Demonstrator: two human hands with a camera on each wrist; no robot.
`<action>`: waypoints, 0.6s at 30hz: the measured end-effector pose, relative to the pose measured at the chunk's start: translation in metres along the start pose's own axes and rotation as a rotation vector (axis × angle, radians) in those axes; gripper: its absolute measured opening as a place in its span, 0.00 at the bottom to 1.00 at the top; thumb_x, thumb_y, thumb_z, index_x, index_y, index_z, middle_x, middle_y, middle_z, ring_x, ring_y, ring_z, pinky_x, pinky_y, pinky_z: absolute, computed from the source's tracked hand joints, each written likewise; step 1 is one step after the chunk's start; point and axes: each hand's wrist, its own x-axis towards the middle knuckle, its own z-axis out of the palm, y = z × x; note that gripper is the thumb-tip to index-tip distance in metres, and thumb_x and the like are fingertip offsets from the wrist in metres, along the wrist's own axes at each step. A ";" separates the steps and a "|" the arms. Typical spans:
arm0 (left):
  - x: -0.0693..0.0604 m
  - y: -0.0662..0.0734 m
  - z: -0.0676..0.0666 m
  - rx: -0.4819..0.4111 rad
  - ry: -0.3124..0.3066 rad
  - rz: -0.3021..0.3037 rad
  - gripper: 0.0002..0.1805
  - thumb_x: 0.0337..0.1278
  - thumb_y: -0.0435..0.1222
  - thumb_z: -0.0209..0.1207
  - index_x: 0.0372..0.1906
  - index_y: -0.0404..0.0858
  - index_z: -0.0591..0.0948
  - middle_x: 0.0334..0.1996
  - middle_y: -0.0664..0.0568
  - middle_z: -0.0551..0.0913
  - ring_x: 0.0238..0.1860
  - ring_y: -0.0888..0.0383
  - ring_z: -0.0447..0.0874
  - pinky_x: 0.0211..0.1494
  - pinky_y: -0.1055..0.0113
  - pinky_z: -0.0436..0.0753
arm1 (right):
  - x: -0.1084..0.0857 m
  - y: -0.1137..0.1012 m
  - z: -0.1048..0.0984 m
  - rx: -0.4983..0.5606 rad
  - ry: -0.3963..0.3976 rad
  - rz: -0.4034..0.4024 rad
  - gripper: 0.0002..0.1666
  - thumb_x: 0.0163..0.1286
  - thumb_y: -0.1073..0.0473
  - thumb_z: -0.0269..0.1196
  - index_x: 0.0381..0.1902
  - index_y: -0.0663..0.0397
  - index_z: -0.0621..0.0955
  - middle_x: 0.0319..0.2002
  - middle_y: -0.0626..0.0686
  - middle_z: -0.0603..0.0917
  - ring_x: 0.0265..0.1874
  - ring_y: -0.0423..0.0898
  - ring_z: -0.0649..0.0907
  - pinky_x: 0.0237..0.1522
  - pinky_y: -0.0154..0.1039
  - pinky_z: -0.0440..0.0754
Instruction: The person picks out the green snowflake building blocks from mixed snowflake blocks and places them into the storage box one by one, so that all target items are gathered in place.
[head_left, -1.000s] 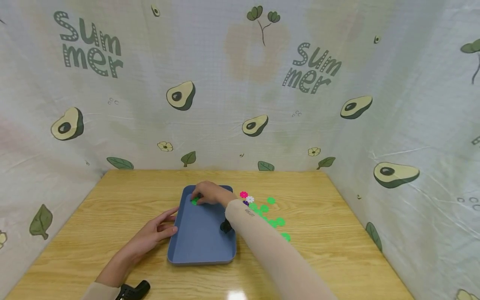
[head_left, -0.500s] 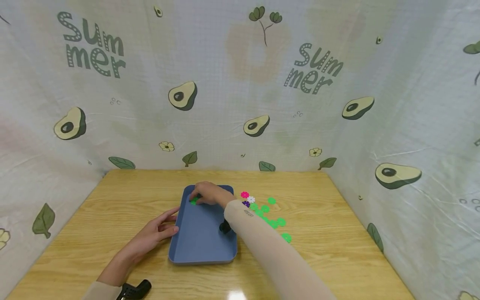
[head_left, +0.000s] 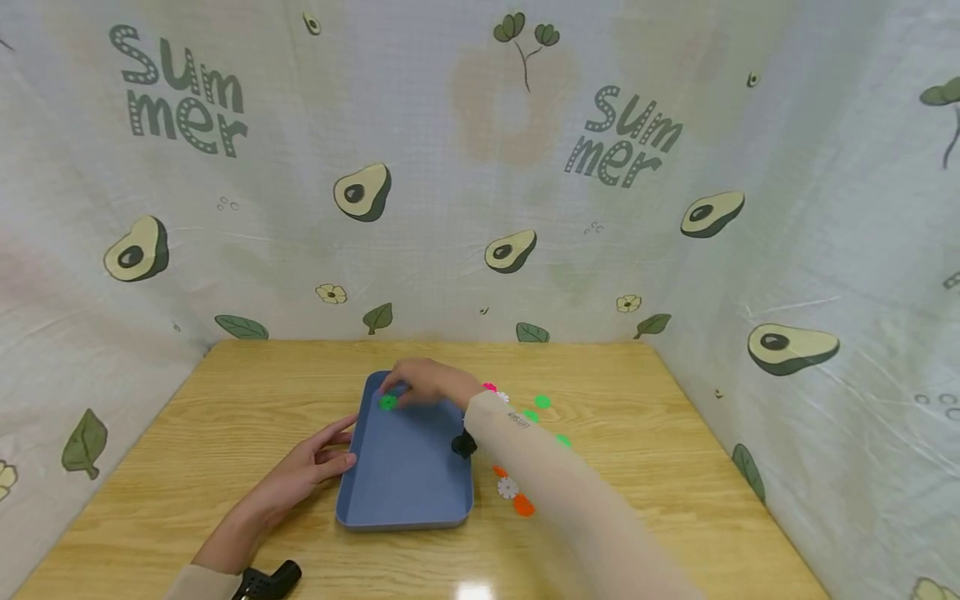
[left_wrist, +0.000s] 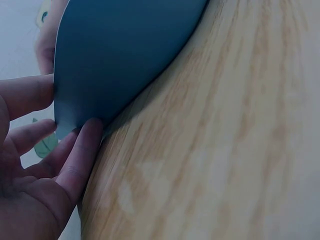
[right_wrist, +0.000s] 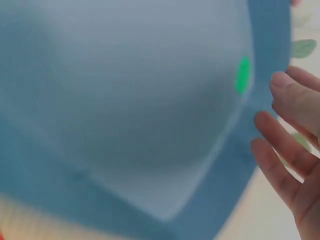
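A blue-grey tray lies on the wooden table, and one green flower-shaped piece rests in its far left corner. My left hand touches the tray's left side with its fingertips; in the left wrist view those fingers lie against the outer wall. Above the tray's far end is my right hand, its fingers loosely bent and holding nothing. The right wrist view shows the right hand apart from the green piece.
Right of the tray, partly behind the right sleeve, lie green pieces, a pink one, white ones and orange ones. A patterned cloth hangs behind the table.
My right hand has drawn back slightly to the right from the green piece, leaving it in the tray's corner. The sleeve now uncovers orange and white pieces. My left hand stays where it was.
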 end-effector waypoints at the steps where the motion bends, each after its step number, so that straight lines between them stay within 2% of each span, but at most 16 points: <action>1: 0.000 0.000 0.000 0.003 0.001 0.000 0.41 0.78 0.41 0.62 0.86 0.43 0.57 0.77 0.32 0.64 0.70 0.39 0.76 0.61 0.63 0.83 | -0.005 0.001 -0.005 0.010 0.000 -0.006 0.24 0.77 0.58 0.68 0.69 0.49 0.84 0.62 0.54 0.84 0.57 0.47 0.83 0.58 0.33 0.79; 5: 0.000 0.000 0.001 0.011 0.007 0.003 0.41 0.77 0.42 0.63 0.86 0.44 0.58 0.76 0.32 0.65 0.69 0.40 0.76 0.61 0.65 0.83 | -0.034 0.011 -0.022 0.067 0.005 -0.012 0.24 0.78 0.61 0.68 0.69 0.53 0.83 0.64 0.58 0.82 0.54 0.50 0.86 0.59 0.38 0.82; 10: 0.000 0.000 0.001 0.023 0.016 0.005 0.41 0.77 0.42 0.63 0.86 0.44 0.59 0.76 0.32 0.65 0.70 0.40 0.76 0.60 0.67 0.82 | -0.083 0.039 -0.034 0.123 0.030 -0.001 0.24 0.77 0.64 0.67 0.69 0.58 0.82 0.63 0.63 0.81 0.57 0.59 0.86 0.63 0.49 0.83; 18: -0.001 0.000 0.001 0.022 0.016 0.006 0.40 0.77 0.41 0.63 0.86 0.44 0.59 0.76 0.32 0.65 0.69 0.40 0.76 0.60 0.67 0.82 | -0.164 0.094 -0.022 0.104 0.062 0.122 0.23 0.78 0.64 0.66 0.68 0.58 0.83 0.60 0.61 0.82 0.56 0.60 0.84 0.59 0.51 0.85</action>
